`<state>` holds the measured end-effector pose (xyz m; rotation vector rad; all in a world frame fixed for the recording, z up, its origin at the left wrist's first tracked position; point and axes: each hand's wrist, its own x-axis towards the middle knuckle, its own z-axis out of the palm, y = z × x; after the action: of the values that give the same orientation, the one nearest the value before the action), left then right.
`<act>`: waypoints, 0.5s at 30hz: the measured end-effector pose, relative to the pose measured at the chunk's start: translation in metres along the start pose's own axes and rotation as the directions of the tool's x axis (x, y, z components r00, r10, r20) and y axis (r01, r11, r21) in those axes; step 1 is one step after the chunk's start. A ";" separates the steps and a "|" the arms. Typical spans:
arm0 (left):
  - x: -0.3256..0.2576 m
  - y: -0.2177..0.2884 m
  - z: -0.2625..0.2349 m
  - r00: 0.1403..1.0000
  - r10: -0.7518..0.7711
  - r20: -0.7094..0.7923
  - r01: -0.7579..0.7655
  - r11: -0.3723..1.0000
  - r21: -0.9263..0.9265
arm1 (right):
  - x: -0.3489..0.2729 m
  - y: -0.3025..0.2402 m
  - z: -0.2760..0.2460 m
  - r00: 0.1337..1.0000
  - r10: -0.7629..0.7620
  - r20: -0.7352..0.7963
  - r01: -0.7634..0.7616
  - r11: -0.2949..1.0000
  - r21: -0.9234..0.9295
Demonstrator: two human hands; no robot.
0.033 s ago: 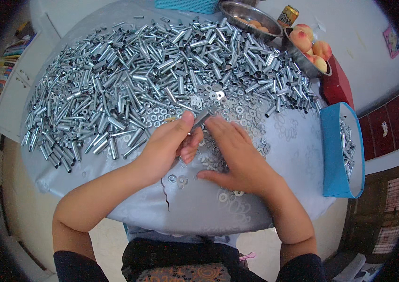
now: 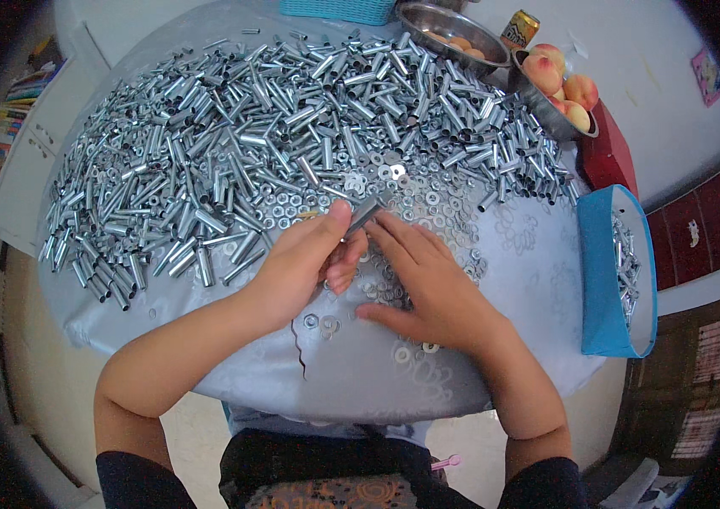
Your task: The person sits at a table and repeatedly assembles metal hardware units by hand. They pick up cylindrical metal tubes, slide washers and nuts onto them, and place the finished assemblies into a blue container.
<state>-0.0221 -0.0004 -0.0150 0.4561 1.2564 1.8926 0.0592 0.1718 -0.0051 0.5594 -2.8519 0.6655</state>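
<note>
My left hand [image 2: 301,259] is closed, its thumb and fingers gripping a short silvery metal tube [image 2: 366,211] that tilts up to the right. My right hand [image 2: 435,293] has its fingers stretched toward the tube's far end, with the thumb spread low; I see nothing gripped in it. Whether its fingertips touch the tube, I cannot tell. Beneath and around this hand lie many loose washers [image 2: 453,222]. A hex nut [image 2: 311,321] rests near my left wrist, beside a thin dark wavy strip [image 2: 298,349].
A large heap of metal sleeves [image 2: 233,144] covers the table's far and left side. At right stands a blue fabric bin [image 2: 595,280] with metal parts inside. Metal bowls of peaches [image 2: 579,89] and eggs [image 2: 460,42], a yellow can [image 2: 519,29] and a blue basket [image 2: 339,8] stand at the back.
The fingers of my right hand have shifted very slightly near the tube's end. My left hand and the tube stay in place.
</note>
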 end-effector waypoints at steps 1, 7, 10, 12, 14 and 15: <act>0.000 0.000 0.000 1.000 0.001 0.001 -0.001 1.000 -0.010 | 0.001 0.001 0.001 1.000 -0.001 -0.005 0.001 1.000 0.016; 0.002 -0.003 -0.001 1.000 -0.029 0.000 0.029 0.998 0.057 | -0.002 0.001 0.002 0.997 0.065 -0.041 -0.059 0.990 0.127; 0.002 -0.005 -0.005 1.000 -0.015 0.015 0.015 0.999 0.048 | -0.002 0.000 -0.004 0.996 0.086 0.021 -0.088 0.980 0.177; 0.002 -0.003 -0.002 1.000 -0.009 0.012 0.008 0.997 0.083 | -0.004 0.003 -0.003 0.994 0.109 0.011 -0.109 0.977 0.185; 0.002 -0.003 -0.001 1.000 -0.003 0.009 0.002 0.993 0.116 | -0.005 0.005 -0.001 0.990 0.138 -0.019 -0.132 0.970 0.206; 0.003 -0.003 0.000 1.000 0.000 0.011 -0.002 0.991 0.132 | -0.005 0.005 0.000 0.986 0.159 -0.046 -0.145 0.964 0.221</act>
<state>-0.0225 0.0020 -0.0184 0.5353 1.3802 1.8121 0.0621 0.1774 -0.0081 0.3412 -2.8007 1.0116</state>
